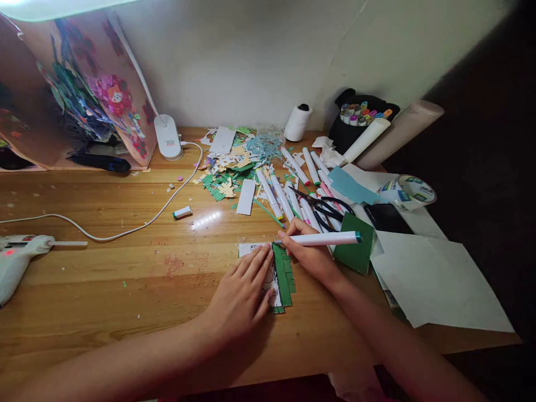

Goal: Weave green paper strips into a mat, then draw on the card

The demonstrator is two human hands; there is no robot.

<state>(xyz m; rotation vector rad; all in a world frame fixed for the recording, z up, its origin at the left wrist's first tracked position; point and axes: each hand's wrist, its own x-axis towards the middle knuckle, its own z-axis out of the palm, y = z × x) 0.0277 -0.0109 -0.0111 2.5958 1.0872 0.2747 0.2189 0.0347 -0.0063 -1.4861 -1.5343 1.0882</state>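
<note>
My left hand lies flat with its fingers stretched over a white paper piece bearing black line drawings, pressing it on the table. Under and beside that paper is green card with a stepped, notched right edge. In my right hand is a white marker with a teal-green end, held like a pen. Its tip meets the top of the green card, close to my left fingertips. A small marker cap lies on the table to the left.
Behind my hands lie paper scraps, several white markers and black-handled scissors. A green card square, white sheets and a tape roll are at right. A glue gun and white cable are at left.
</note>
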